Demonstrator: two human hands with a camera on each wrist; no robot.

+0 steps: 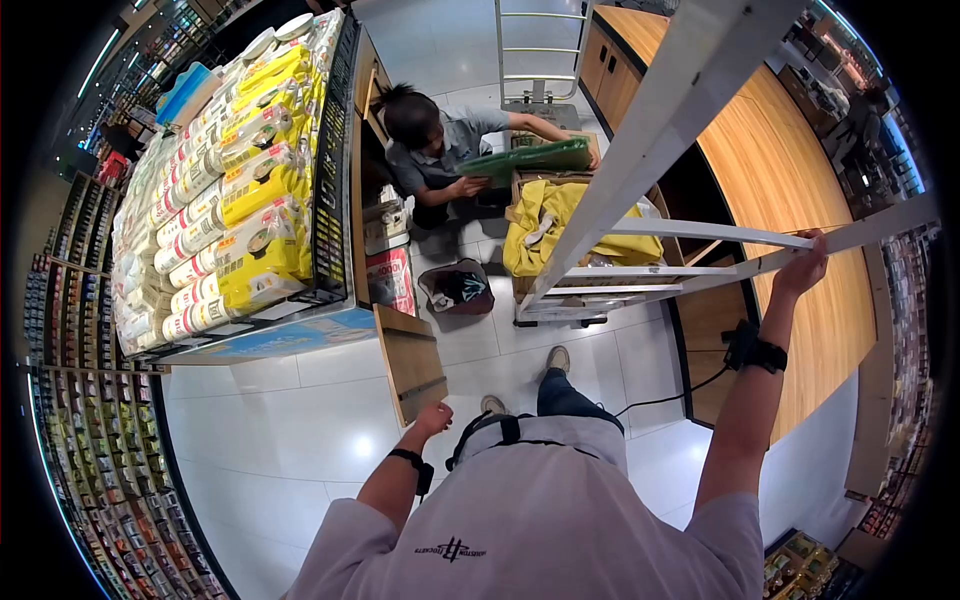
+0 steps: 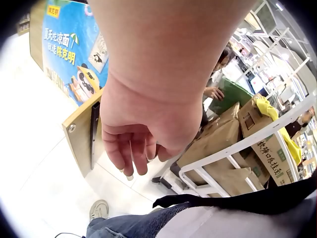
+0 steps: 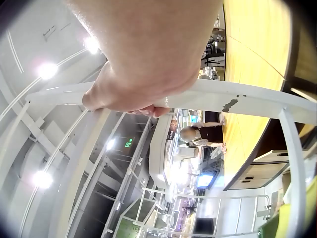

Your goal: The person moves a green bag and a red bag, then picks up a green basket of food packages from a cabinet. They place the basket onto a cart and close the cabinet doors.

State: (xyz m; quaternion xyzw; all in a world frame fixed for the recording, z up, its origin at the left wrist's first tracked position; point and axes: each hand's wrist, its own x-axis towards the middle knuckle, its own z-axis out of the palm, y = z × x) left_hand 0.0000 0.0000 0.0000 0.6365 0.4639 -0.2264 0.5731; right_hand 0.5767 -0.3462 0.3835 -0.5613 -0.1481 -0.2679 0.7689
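My right hand [image 1: 803, 266] grips the white metal rail [image 3: 237, 99] of a cart's upright frame, off to the right; the right wrist view shows the fingers wrapped round it and chipped paint on the rail. My left hand [image 1: 432, 420] hangs at my side with nothing in it, its fingers [image 2: 140, 156] loosely curled. Close by it stands a tilted wooden panel [image 1: 408, 365] with dark strips. On the cart are cardboard boxes [image 2: 272, 161], with yellow plastic [image 1: 540, 225] over the top. Across the cart, a crouching person [image 1: 480, 125] holds a green flat sheet [image 1: 535, 158] with both hands.
A display of packaged noodles [image 1: 255, 240] rises on the left. A long wooden counter [image 1: 780, 200] runs along the right. Between them on the tiled floor sits a dark open bag [image 1: 455, 290]. Another white trolley [image 1: 540, 60] stands behind the crouching person.
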